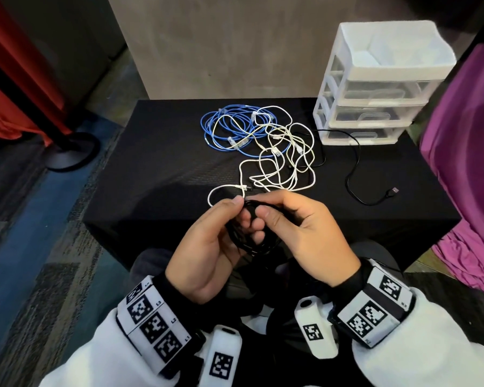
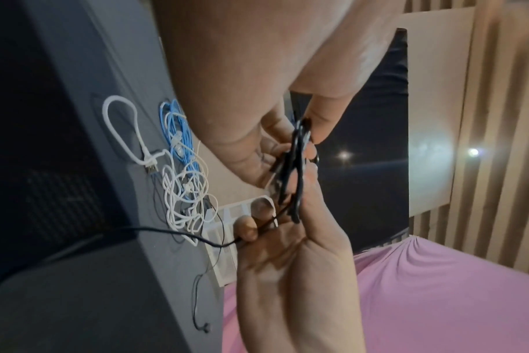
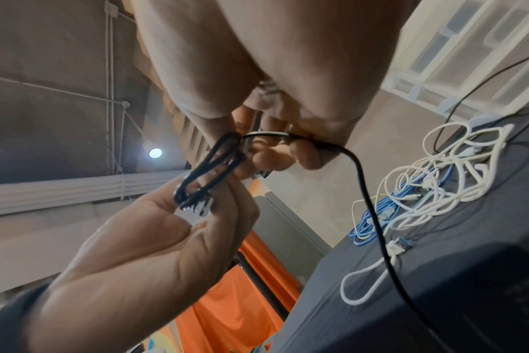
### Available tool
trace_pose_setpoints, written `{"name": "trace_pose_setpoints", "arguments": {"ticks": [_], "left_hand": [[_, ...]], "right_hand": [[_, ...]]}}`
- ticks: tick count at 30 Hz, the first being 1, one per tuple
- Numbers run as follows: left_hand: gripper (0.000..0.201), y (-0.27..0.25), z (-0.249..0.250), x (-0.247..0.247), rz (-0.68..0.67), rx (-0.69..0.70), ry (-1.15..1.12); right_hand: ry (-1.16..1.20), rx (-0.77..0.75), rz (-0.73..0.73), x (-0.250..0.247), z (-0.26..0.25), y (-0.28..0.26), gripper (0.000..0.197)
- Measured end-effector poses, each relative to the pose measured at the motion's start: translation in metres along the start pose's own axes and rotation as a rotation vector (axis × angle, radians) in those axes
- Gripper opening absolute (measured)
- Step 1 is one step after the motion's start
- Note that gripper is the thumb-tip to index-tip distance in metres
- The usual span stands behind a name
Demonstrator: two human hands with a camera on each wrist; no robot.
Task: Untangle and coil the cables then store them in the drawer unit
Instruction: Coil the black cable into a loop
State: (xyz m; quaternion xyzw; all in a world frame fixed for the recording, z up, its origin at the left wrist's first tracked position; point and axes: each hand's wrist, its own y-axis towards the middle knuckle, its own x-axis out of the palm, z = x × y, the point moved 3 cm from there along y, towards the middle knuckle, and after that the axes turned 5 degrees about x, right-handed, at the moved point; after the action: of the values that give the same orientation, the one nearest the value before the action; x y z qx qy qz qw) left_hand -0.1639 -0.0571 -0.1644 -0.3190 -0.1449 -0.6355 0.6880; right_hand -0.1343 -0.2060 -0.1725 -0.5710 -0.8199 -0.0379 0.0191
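Observation:
A small black cable coil (image 1: 245, 243) hangs in front of the table's near edge, between both hands. My left hand (image 1: 242, 215) pinches the coil (image 2: 296, 167) between thumb and fingers. My right hand (image 1: 273, 217) curls its fingers round the same cable; its loose black strand (image 3: 360, 176) runs from that hand down toward the table. On the black table (image 1: 157, 163) lie a blue cable bundle (image 1: 224, 127), tangled white cables (image 1: 285, 163) and another black cable (image 1: 352, 174) with a USB plug (image 1: 393, 190). The white drawer unit (image 1: 375, 88) stands at the back right, drawers shut.
A purple cloth (image 1: 467, 163) hangs right of the table. On the left are red fabric (image 1: 14, 65) and a black round stand base (image 1: 73, 152) on the carpet. A grey wall panel (image 1: 221, 46) rises behind the table.

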Motion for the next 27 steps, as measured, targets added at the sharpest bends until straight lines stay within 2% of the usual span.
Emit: {"name": "trace_pose_setpoints", "arguments": {"ticks": [3, 8, 10, 12, 15, 17, 19, 22, 25, 27], "left_hand": [[0.022, -0.003, 0.001, 0.000, 0.031, -0.054, -0.044], [0.032, -0.010, 0.005, -0.004, -0.075, -0.223, -0.085], [0.043, -0.011, 0.007, -0.005, -0.164, -0.226, -0.101], [0.047, -0.012, 0.009, -0.004, -0.243, -0.205, -0.110], [0.037, -0.016, 0.007, -0.003, -0.293, -0.151, -0.074], [0.030, -0.015, 0.008, -0.004, -0.256, -0.123, -0.073], [0.029, -0.011, 0.013, -0.009, -0.189, -0.094, -0.120], [0.033, -0.005, 0.015, -0.014, -0.116, -0.054, -0.186], [0.036, 0.000, 0.006, -0.016, -0.057, 0.028, -0.132], [0.036, 0.007, 0.007, -0.019, -0.001, 0.143, -0.093]], "right_hand": [[-0.007, 0.009, -0.016, 0.002, 0.001, 0.000, 0.020], [-0.066, -0.004, 0.038, -0.001, 0.005, 0.001, 0.016], [-0.043, -0.003, 0.063, -0.001, 0.008, 0.001, 0.013], [-0.033, 0.006, 0.090, 0.000, 0.011, 0.001, 0.018], [0.020, 0.076, 0.083, 0.002, 0.013, 0.001, 0.019], [0.028, 0.103, 0.023, 0.002, 0.015, 0.002, 0.023], [-0.178, 0.058, -0.009, -0.004, 0.023, 0.004, 0.032], [-0.454, 0.079, -0.032, -0.009, 0.035, 0.006, 0.026], [-0.522, 0.181, -0.155, 0.005, 0.045, 0.005, 0.024], [-0.555, 0.205, -0.248, 0.013, 0.049, 0.002, 0.023]]}}
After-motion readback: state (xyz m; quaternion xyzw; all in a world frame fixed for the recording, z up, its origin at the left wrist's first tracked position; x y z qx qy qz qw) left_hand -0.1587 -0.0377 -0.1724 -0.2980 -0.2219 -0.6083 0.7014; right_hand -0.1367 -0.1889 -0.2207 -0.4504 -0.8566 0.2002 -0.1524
